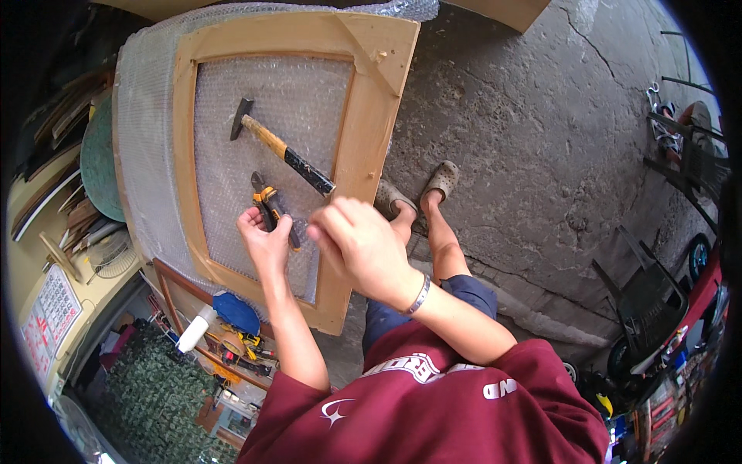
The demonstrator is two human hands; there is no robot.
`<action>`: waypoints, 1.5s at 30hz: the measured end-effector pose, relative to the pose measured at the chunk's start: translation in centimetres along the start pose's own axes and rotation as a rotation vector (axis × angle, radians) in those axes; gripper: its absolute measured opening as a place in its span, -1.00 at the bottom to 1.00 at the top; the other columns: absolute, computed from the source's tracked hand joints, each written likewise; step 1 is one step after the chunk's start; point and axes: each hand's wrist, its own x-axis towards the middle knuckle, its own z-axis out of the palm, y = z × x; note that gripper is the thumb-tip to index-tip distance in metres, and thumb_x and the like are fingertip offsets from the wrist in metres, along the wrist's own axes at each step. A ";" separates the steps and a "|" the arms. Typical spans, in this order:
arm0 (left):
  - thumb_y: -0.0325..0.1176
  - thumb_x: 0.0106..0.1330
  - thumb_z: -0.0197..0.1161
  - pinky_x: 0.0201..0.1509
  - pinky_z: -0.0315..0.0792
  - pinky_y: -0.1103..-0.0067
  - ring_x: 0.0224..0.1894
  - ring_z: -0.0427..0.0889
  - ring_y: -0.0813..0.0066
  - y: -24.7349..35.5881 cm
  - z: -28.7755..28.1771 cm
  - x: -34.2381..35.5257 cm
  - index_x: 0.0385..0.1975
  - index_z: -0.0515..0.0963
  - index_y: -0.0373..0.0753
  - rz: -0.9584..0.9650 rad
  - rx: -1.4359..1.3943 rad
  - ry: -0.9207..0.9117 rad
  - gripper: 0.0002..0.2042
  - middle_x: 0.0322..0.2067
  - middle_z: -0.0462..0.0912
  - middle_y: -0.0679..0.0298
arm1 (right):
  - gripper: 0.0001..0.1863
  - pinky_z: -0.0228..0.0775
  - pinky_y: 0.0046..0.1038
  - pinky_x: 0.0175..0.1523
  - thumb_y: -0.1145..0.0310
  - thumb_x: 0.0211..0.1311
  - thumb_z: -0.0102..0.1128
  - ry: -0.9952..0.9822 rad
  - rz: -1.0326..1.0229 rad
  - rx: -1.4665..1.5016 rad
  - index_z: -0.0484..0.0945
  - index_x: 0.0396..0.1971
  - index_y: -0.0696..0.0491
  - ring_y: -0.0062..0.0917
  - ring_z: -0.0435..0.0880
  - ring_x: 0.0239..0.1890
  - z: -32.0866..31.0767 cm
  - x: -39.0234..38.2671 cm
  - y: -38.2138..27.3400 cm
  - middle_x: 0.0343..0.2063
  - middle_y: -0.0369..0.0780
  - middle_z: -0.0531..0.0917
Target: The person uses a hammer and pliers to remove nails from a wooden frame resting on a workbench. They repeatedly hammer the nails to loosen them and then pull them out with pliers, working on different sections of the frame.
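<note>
My left hand (268, 243) is over the bubble wrap, its fingers curled toward the thumb beside a pair of pliers (268, 203) with black and orange handles. The hand partly covers the pliers; what it grips, if anything, is unclear. My right hand (357, 246) is closed just to the right, its fingertips turned toward the left hand and slightly blurred. A faint clear patch, perhaps plastic, shows between the hands. Farther up lies a hammer (280, 147) with a dark head and a wood-and-black handle. Hammer and pliers both rest inside a wooden frame (372, 143).
Bubble wrap (147, 116) covers the table beneath the frame. Left of my forearm, a tray (171, 298) contains tools, a blue cloth (236, 313) and a white bottle (196, 329). Black chairs (653, 298) stand on the concrete floor (525, 155) at right.
</note>
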 end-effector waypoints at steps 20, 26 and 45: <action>-0.60 0.26 0.34 -0.02 0.42 0.64 -0.19 0.55 0.56 4.8 -2.4 -2.4 0.11 0.34 -0.24 0.086 -0.568 -0.063 -0.55 -0.17 0.58 0.24 | -0.50 0.34 -0.22 0.02 0.33 0.15 0.36 -0.007 0.082 -0.341 0.46 0.09 0.11 -0.24 0.53 -0.08 2.8 2.6 -0.4 -0.21 -0.16 0.51; -0.60 0.22 0.41 0.05 0.43 0.56 -0.11 0.56 0.51 1.6 -0.9 0.1 0.08 0.31 -0.33 0.025 -0.234 -0.052 -0.51 -0.14 0.59 0.15 | -0.58 0.32 -0.37 0.06 0.35 0.24 0.08 -0.076 0.017 -0.763 0.49 0.06 0.26 -0.41 0.59 -0.17 6.1 8.5 1.8 -0.24 -0.16 0.59; -0.12 0.49 0.20 0.47 0.14 0.09 0.43 0.26 -0.14 14.6 14.7 2.2 0.26 0.41 -0.35 0.964 0.128 -0.217 -0.50 0.41 0.28 -0.10 | -0.57 -0.07 -0.57 -0.75 -0.07 0.64 -0.21 0.513 0.897 1.398 0.40 -0.26 -0.01 -0.72 0.09 -0.84 -4.7 -0.3 7.6 -0.74 -0.41 0.24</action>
